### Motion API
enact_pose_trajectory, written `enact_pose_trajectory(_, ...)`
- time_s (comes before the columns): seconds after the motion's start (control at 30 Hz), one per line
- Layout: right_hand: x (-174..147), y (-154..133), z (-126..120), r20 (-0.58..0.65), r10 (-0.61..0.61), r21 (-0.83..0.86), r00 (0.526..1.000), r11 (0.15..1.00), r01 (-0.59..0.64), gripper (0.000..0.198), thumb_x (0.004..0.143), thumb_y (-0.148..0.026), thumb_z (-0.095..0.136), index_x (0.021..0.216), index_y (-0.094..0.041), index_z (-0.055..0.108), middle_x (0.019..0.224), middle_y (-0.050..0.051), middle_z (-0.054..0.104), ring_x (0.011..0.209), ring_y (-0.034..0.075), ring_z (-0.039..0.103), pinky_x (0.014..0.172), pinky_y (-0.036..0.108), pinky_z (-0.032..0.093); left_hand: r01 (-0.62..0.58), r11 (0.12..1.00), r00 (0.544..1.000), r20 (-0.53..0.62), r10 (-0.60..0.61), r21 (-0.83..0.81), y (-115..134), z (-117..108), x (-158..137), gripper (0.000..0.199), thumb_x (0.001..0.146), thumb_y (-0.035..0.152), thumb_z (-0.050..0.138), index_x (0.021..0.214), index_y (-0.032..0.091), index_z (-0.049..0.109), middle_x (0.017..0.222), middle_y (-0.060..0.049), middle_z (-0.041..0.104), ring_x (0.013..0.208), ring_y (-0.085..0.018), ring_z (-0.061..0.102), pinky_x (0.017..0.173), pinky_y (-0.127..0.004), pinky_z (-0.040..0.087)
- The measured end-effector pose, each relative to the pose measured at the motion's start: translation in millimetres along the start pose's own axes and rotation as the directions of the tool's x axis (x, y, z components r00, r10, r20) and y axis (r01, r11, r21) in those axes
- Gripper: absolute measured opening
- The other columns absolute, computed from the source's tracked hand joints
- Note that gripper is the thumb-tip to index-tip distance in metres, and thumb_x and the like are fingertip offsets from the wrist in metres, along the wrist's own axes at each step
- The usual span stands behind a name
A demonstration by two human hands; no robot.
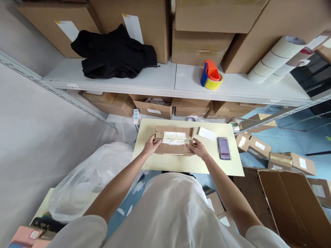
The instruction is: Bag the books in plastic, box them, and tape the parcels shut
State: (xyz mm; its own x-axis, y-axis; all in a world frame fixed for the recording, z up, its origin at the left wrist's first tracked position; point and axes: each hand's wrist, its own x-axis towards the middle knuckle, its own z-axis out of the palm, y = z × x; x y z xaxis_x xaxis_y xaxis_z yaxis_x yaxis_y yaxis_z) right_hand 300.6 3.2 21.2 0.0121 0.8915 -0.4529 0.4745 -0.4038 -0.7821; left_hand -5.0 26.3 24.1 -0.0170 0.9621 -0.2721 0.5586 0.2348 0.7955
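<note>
A brown cardboard box with clear tape and a white label across its top lies on the pale yellow table. My left hand grips its left end, thumb on top. Around the right end my right hand is closed in the same way. The undersides of the fingers are hidden by the box. To the right of the box lies a white card or slip, and farther right a purple, pixel-blurred object.
Above the table's far edge runs a grey shelf with black clothing, a tape dispenser and tape rolls. A plastic bag bulges at left. Boxes and a large open carton stand at right.
</note>
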Motion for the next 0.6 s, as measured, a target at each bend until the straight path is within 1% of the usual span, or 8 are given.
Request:
enact_pose_trajectory(0.1, -1, 1, 0, 0.006, 0.024, -0.013, 1.000, 1.000, -0.024, 0.073, 0.074, -0.051, 0.067, 0.138, -0.025, 0.044, 0.103, 0.006, 0.066, 0.086, 0.019, 0.065, 0.069, 0.029, 0.054, -0.024, 0.998, 0.999, -0.039, 0.026, 0.060, -2, 2, -1, 0.055, 0.081, 0.038, 0.060, 0.131, 0.017, 0.051, 0.125, -0.012, 0.060, 0.106, -0.024, 0.062, 0.096, -0.035, 0.047)
enact_pose_trajectory(0.2, -3, 1, 1, 0.009, 0.038, -0.015, 0.999, 0.999, -0.038, 0.075, 0.075, -0.052, 0.067, 0.140, -0.026, 0.040, 0.109, 0.007, 0.064, 0.086, 0.019, 0.066, 0.069, 0.029, 0.055, -0.036, 0.988, 0.993, -0.106, 0.053, 0.150, 0, 1, -2, 0.065, 0.080, 0.035, 0.062, 0.137, 0.011, 0.043, 0.134, -0.019, 0.050, 0.112, -0.027, 0.059, 0.098, -0.037, 0.046)
enact_pose_trajectory(0.3, -5, 3, 0, 0.048, 0.019, 0.025, 0.999, 0.999, -0.020, 0.079, 0.077, -0.055, 0.063, 0.144, -0.024, 0.035, 0.115, 0.009, 0.062, 0.083, 0.018, 0.066, 0.067, 0.030, 0.055, -0.160, 0.954, 0.970, -0.138, 0.200, 0.255, 10, -2, -4, 0.067, 0.079, 0.030, 0.063, 0.139, 0.010, 0.039, 0.136, -0.020, 0.048, 0.126, -0.030, 0.048, 0.107, -0.042, 0.039)
enact_pose_trajectory(0.4, -9, 8, -10, 0.050, -0.009, 0.035, 0.999, 0.999, 0.007, 0.068, 0.087, -0.058, 0.049, 0.144, -0.022, 0.039, 0.117, 0.010, 0.063, 0.087, 0.019, 0.067, 0.073, 0.031, 0.055, -0.319, 0.884, 0.922, -0.102, 0.373, 0.341, 32, -5, -5, 0.060, 0.082, 0.029, 0.061, 0.136, 0.014, 0.041, 0.136, -0.019, 0.049, 0.131, -0.030, 0.043, 0.110, -0.048, 0.035)
enact_pose_trajectory(0.47, -9, 15, -22, -0.011, -0.017, -0.054, 1.000, 0.998, 0.016, 0.057, 0.093, -0.053, 0.041, 0.139, -0.019, 0.047, 0.118, 0.011, 0.064, 0.091, 0.019, 0.067, 0.081, 0.032, 0.053, -0.410, 0.834, 0.885, -0.060, 0.462, 0.370, 56, -1, -3, 0.054, 0.084, 0.030, 0.059, 0.133, 0.014, 0.043, 0.134, -0.018, 0.051, 0.130, -0.030, 0.044, 0.109, -0.048, 0.036)
enact_pose_trajectory(0.5, -6, 20, -29, -0.047, -0.025, -0.154, 0.999, 0.988, 0.018, 0.052, 0.095, -0.048, 0.041, 0.135, -0.017, 0.051, 0.119, 0.012, 0.065, 0.092, 0.019, 0.067, 0.084, 0.032, 0.053, -0.452, 0.809, 0.867, -0.029, 0.497, 0.376, 70, 4, -1, 0.051, 0.085, 0.030, 0.058, 0.132, 0.015, 0.045, 0.134, -0.017, 0.052, 0.130, -0.029, 0.045, 0.109, -0.048, 0.037)
enact_pose_trajectory(0.53, -2, 25, -37, -0.072, -0.041, -0.273, 0.997, 0.962, 0.019, 0.047, 0.095, -0.043, 0.043, 0.131, -0.015, 0.055, 0.119, 0.014, 0.065, 0.093, 0.020, 0.067, 0.086, 0.033, 0.052, -0.491, 0.787, 0.851, 0.011, 0.525, 0.374, 84, 12, 1, 0.048, 0.086, 0.030, 0.057, 0.130, 0.015, 0.046, 0.133, -0.017, 0.052, 0.129, -0.029, 0.046, 0.109, -0.046, 0.038)
enact_pose_trajectory(0.6, 12, 36, -53, -0.086, -0.071, -0.483, 0.994, 0.875, 0.020, 0.037, 0.092, -0.029, 0.050, 0.123, -0.013, 0.061, 0.120, 0.016, 0.065, 0.099, 0.023, 0.066, 0.088, 0.035, 0.050, -0.565, 0.752, 0.819, 0.124, 0.559, 0.339, 115, 34, 10, 0.043, 0.086, 0.029, 0.057, 0.128, 0.018, 0.050, 0.131, -0.014, 0.055, 0.126, -0.026, 0.049, 0.107, -0.043, 0.041)
